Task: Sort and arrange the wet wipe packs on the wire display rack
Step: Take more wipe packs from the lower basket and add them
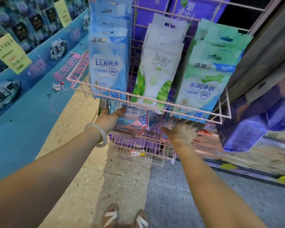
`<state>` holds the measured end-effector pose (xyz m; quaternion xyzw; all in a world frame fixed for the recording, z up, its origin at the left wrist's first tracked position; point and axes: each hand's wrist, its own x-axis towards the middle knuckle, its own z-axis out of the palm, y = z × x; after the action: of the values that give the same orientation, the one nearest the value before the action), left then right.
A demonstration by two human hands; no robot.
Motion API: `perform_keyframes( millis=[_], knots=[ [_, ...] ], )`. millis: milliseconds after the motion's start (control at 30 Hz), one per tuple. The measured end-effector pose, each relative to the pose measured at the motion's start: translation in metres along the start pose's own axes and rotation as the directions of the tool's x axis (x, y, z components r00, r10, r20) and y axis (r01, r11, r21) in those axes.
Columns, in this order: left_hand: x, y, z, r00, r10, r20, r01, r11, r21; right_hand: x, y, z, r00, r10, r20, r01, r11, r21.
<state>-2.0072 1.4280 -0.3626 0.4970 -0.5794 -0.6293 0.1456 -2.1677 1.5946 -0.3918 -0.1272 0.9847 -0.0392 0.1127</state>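
A: What hangs on the rack (148,102)?
B: Blue packs (108,66), white packs (158,66), green packs (206,76), side by side.
A: And underneath?
B: A pink pack (135,119) in the lower basket (138,148). The left hand (109,119) grips its edge; the right hand (182,130) reaches under the rack, grip unclear.

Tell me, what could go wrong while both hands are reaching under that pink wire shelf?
The left hand presses on a loose stack of pink-and-white packs; these might slide off the lower wire basket. The right hand works right under the upper shelf's front wire, so knuckles could bump it and shake the hanging green packs.
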Motion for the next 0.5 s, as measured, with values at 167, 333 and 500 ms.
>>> perform_keyframes(
  millis=[167,333,500],
  knots=[
    [-0.001,-0.002,-0.001,1.000,-0.021,0.010,0.021,1.000,0.006,0.003,-0.008,0.011,0.991,-0.126,-0.049,0.118,0.982,-0.148],
    [-0.004,-0.005,-0.002,0.999,-0.018,0.030,0.019,0.999,-0.028,0.009,-0.002,-0.001,0.971,-0.237,0.011,0.227,0.912,-0.341],
    [-0.006,-0.011,0.000,0.999,0.020,0.027,-0.016,0.991,-0.129,0.014,-0.023,-0.014,0.961,-0.269,0.060,0.267,0.963,0.042]
  ],
)
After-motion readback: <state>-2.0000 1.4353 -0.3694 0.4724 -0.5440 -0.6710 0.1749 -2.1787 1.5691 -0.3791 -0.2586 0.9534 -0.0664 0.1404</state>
